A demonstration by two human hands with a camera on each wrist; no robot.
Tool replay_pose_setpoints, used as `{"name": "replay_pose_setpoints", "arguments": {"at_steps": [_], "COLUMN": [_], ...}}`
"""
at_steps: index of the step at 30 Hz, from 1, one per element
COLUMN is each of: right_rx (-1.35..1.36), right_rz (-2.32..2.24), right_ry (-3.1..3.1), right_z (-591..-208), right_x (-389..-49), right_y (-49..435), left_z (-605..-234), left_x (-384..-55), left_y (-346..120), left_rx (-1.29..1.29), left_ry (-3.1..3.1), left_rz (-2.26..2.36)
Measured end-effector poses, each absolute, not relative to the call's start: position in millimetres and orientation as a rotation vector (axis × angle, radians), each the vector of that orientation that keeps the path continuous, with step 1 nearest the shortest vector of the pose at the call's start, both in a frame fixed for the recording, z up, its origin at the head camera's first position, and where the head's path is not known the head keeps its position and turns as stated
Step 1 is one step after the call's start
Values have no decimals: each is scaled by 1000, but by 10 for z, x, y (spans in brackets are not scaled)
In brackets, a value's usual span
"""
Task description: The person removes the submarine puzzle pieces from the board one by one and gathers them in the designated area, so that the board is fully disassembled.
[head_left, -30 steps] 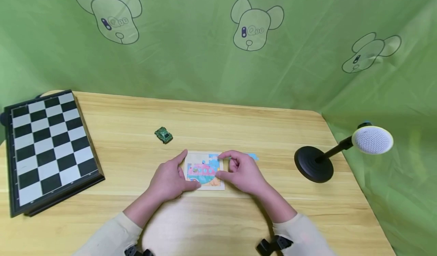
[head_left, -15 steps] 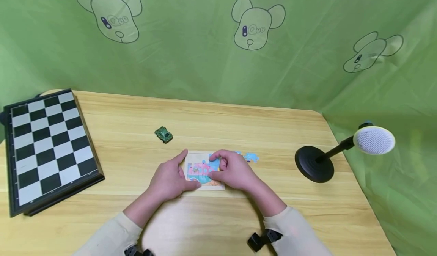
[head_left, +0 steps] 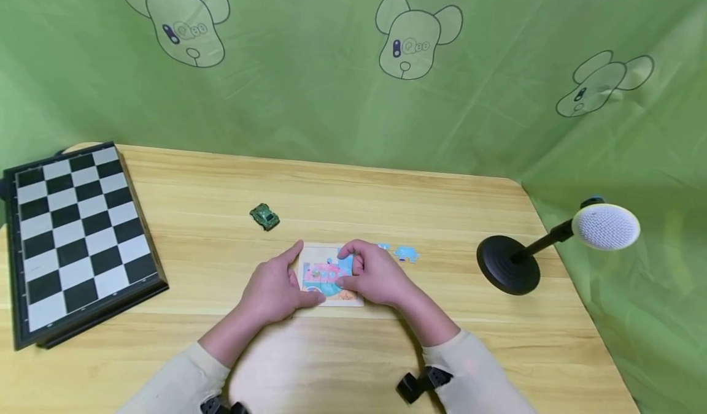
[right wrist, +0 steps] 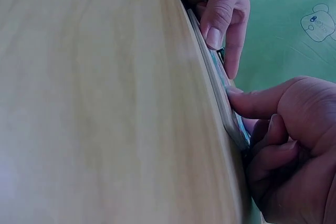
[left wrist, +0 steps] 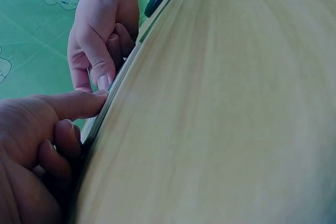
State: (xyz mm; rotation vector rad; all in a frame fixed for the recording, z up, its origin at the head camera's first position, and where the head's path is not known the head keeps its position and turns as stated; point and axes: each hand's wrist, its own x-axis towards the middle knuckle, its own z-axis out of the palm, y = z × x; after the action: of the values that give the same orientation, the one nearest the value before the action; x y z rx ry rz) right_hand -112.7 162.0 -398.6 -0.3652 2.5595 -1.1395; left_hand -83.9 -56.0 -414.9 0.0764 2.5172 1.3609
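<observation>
Here's the puzzle board (head_left: 317,254), lying on the surface (head_left: 309,365) between two hands, its colourful scene partly covered. By my reading we're at the piece-fitting step: the right hand (head_left: 378,273) is over the right part, thumb and index fingertips down on the scene, other fingers tucked in; whether a piece is pinched there (that hand hides its own work rather well) I cannot tell. The left hand (head_left: 274,289) grips the left side, thumb along the near edge, index finger by the far corner. The next move seems to call for a gentle press to seat a piece, with the board held steady.

And compared with a second ago, the right hand sits further left over the board, baring more of the loose blue pieces (head_left: 406,254) beyond it; the left hand holds its spot!

Further out: a green toy car (head_left: 264,216) beyond, a chessboard (head_left: 88,236) far left, a black stand (head_left: 508,265) well to the right.
</observation>
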Motion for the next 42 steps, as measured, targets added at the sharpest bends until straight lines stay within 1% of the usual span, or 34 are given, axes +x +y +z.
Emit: {"name": "replay_pose_setpoints", "arguments": {"at_steps": [9, 19, 35, 42], "right_rx": [-328, -445, -458, -394], "right_rz": [-1235, -1336, -1250, -1236], "right_ry": [2512, 2499, 2483, 2490], "right_z": [-3966, -3984, -3970, -3939], "right_x": [-1112, -1103, -1163, -1145], "right_y": [1611, 1629, 1718, 1716], "left_z": [-4157, -4144, -4150, -4145], "left_x": [-843, -844, -837, -836], "left_y": [-559, -563, -556, -555], "left_rx": [83, 78, 73, 62], "left_ry": [2528, 2530, 2515, 2511], "left_rz": [1352, 1342, 1355, 1359]}}
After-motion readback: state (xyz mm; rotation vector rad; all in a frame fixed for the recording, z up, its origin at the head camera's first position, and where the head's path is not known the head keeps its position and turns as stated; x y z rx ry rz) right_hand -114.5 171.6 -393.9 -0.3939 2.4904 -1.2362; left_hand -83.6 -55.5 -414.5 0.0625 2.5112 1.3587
